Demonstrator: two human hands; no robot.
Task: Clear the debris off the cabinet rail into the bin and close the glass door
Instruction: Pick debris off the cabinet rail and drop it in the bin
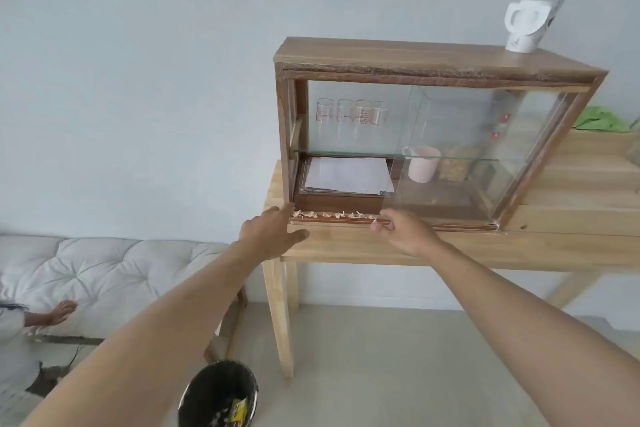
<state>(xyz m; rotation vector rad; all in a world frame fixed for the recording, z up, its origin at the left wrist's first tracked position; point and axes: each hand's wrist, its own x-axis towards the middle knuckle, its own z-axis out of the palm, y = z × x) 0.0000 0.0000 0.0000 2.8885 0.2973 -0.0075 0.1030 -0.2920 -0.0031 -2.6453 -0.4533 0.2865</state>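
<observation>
The left hand is reaching with open, empty fingers to the left end of the brown wooden cabinet rail. The pale crumbly debris is lying along it, running toward 3 o'clock. The right hand is pinching one bit. The round black bin is sitting on the floor at 6 o'clock.

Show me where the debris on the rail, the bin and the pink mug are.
debris (332,214), head view, middle of the row of scraps on the rail.
bin (194,388), head view, its black left wall.
pink mug (423,164), head view, its body behind the glass.
</observation>
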